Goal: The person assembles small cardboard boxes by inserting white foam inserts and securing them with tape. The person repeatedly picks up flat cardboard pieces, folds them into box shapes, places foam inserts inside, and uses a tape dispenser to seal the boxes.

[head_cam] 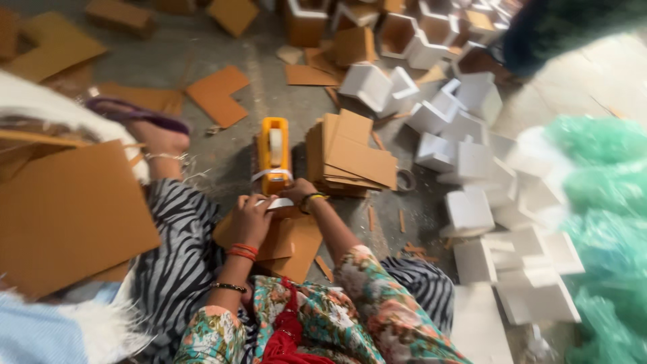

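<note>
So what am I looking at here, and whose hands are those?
This picture comes from a camera worn on a person's head, looking down as they sit on the floor. Their left hand and right hand both pinch a strip of white tape pulled from a yellow tape dispenser. Under the hands lies a brown cardboard piece. Beside the dispenser sits a stack of cardboard sheets, and to the right are many white foam blocks.

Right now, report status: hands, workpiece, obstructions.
Left hand and right hand both on white tape strip at yellow tape dispenser. Folded cardboard piece beneath. Cardboard stack beside dispenser.
</note>
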